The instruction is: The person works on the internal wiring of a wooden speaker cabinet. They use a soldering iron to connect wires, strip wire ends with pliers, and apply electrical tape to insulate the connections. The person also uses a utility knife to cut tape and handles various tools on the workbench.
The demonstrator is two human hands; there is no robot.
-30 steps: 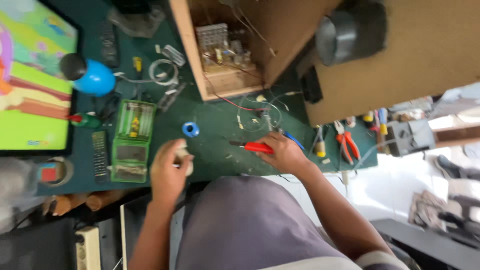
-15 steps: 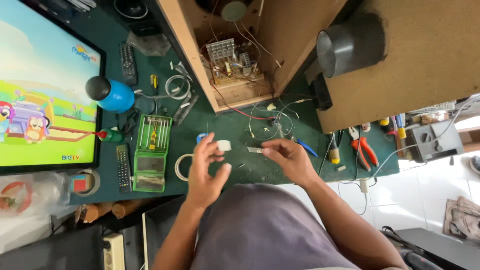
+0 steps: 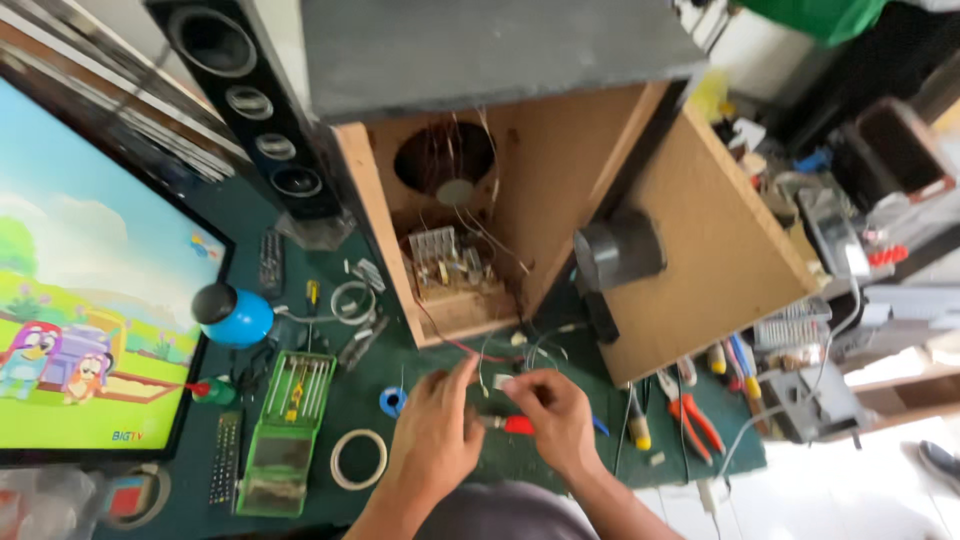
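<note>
My left hand [image 3: 435, 432] and my right hand [image 3: 556, 415] are close together over the dark green mat [image 3: 360, 400], just in front of an open wooden speaker cabinet [image 3: 545, 190]. My right fingertips pinch a small white piece [image 3: 503, 381] with thin wires [image 3: 490, 352] running from it towards the cabinet. My left index finger points up beside those wires, and its grip is hidden. A red-handled tool [image 3: 517, 424] shows between the two hands; which hand holds it is unclear. Inside the cabinet sits a circuit board [image 3: 446, 262].
A detached wooden panel [image 3: 730, 250] with a grey tube [image 3: 618, 250] leans at right. Left of my hands are blue tape [image 3: 393, 401], a white tape ring [image 3: 359, 459], a green tool case [image 3: 288, 430], a blue round object [image 3: 235, 316] and a bright screen [image 3: 90, 330]. Red pliers [image 3: 692, 412] lie right. A black tower speaker [image 3: 250, 110] stands behind.
The view has tilted up, showing more of the cabinet. My hands came closer together and towards the cabinet; the white piece passed from my left fingers to my right.
</note>
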